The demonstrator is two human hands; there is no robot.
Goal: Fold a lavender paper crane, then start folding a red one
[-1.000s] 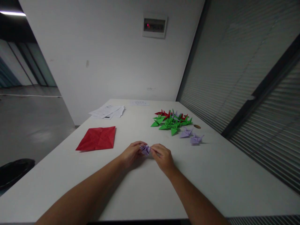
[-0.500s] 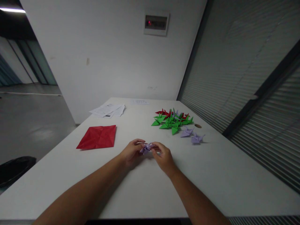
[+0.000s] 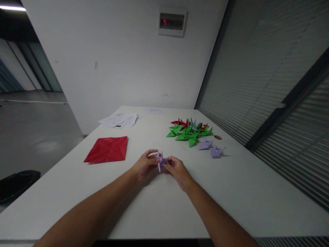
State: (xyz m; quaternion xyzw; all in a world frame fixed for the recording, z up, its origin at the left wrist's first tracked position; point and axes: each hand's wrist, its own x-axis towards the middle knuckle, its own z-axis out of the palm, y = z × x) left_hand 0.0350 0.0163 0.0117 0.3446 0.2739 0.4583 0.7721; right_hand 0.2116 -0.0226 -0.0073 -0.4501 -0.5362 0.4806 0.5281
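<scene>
A small purple paper crane (image 3: 160, 160) is held just above the white table, between both hands near the middle of the view. My left hand (image 3: 146, 165) pinches its left side with thumb and fingers. On the other side, my right hand (image 3: 177, 170) grips the paper between thumb and forefinger. Parts of the crane are covered by the fingertips. Two finished purple cranes, one (image 3: 205, 144) behind the other (image 3: 217, 151), stand to the right of my right hand.
Green and red paper cranes (image 3: 189, 132) lie heaped at the back right, beside a brown round disc (image 3: 217, 137). Red square paper (image 3: 108, 150) lies on the left, with printed sheets (image 3: 118, 120) behind it. A black bin (image 3: 19, 185) stands off the table's left edge.
The purple crane has turned in my fingers, so its narrow points now stand up and down. My right hand has shifted its grip slightly; my left hand stays nearly in place.
</scene>
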